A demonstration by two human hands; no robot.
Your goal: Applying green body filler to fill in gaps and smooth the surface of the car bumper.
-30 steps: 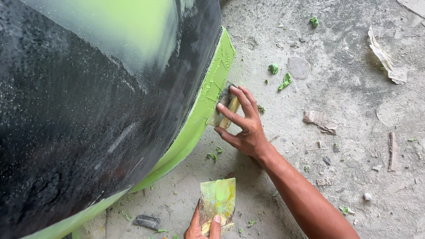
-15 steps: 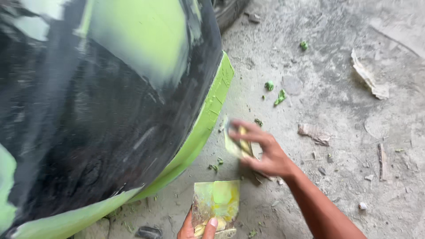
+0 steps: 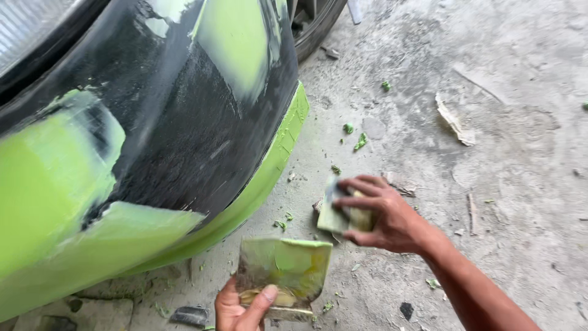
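My right hand was closed on a small putty spreader, thumb under it and fingers curled over the top, its flat blade smeared pale green. I held it above the concrete floor, just right of the car bumper and clear of it, not touching the panel. My forearm ran from that hand toward the near right corner.

My left hand sat at the near edge, gripping a square mixing board from below, thumb pressed on its lower face. The board was coated in green filler with a yellowish patch near my thumb. It stood just near of the spreader, the two close but apart.

The bumper filled the left of the scene: black and scuffed, with broad patches of the same green filler across its upper part, its left end, and along the lower lip that curved toward the far side. A tyre showed at the far edge behind it.

Green crumbs lay scattered on the dusty floor beside the bumper's lip, and a torn scrap of paper lay farther right. A dark flat piece rested on the floor just left of my left hand.
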